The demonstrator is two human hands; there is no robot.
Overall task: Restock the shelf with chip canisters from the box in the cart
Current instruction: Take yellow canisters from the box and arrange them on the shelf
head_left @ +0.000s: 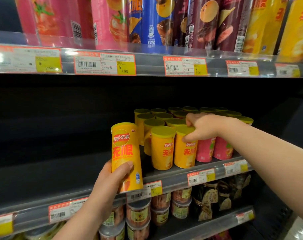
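While gripped low by left hand (pixel 112 177), thumb across the front and fingers curled behind: yellow Lay's canister (pixel 124 149), upright with a slight tilt, base overlapping the front rail of middle shelf (pixel 175 183), left of the shelved stock and apart from it. Resting on the rail or not: cannot tell. Printed "Lay's" with Chinese characters in a red-and-yellow roundel, large orange characters below, then a small line of Latin text too blurred to read. Yellow lid.

Clamped from above by right hand (pixel 201 129), fingers over the lid, thumb on the side wall: front-row canister (pixel 184 156), standing at the front of the same shelf, same Lay's print. Close on its left, second front-row canister (pixel 162 149). Behind both, rows of yellow lids (pixel 163 116) reaching toward the back. Just beside on the right, two short pink canisters (pixel 205 150), tops hidden by the forearm.

Upper shelf: tall canisters, pink with tomato art (pixel 60 19), blue (pixel 152 21), dark purple (pixel 208 23), yellow (pixel 268 25); brand writing cut off or blurred. On its rail, orange-bordered price tags with barcodes; "¥ 7.90" legible on one price tag (pixel 105 64), others blurred.

Lower shelf: clear-lidded jars (pixel 138 213) stacked two high, dark packets (pixel 216 196) to the right; writing unreadable.
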